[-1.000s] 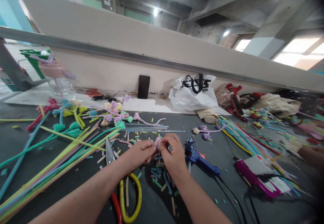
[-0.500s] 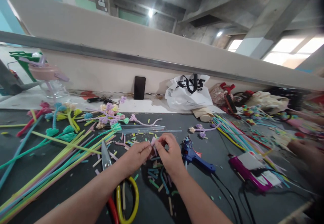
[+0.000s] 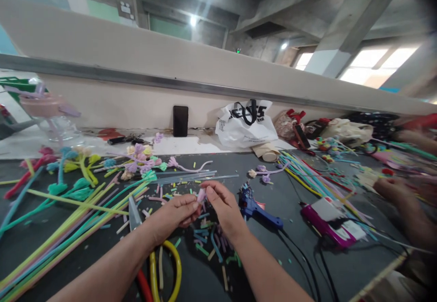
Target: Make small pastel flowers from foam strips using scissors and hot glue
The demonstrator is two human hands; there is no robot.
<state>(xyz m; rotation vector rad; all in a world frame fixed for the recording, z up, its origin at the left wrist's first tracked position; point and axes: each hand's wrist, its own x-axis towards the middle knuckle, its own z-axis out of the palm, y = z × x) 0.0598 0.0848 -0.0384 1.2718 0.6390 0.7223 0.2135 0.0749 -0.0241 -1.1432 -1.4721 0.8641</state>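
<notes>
In the head view, your left hand (image 3: 182,208) is pinching a small lilac piece (image 3: 201,196) between thumb and fingertips, over the middle of the dark table (image 3: 200,279). Your right hand (image 3: 221,206) is curled close beside the top of that piece, thumb and forefinger nearest it; you cannot tell from here whether they press on it or hang just clear.

The step in hand seems to be fingertip shaping or adjusting of this one piece. The next move, as far as one can judge, calls for a steady left grip and a light, exact touch from your right fingertips, since so small a thing could easily twist or slip.

Below your hands lie cut scraps (image 3: 205,236) in several colours (a dropped piece could be hard to pick out among them). The scissors (image 3: 134,213) lie partly under your left forearm, their yellow and red handles toward you. To the right of your right hand rests a blue glue gun (image 3: 264,215), so mind its nozzle. Long fuzzy stems (image 3: 68,229) spread on your left, with a cluster of finished-looking flowers (image 3: 141,158) beyond them. At the far right, another person's hand (image 3: 392,190) is blurred over that end of the table.
</notes>
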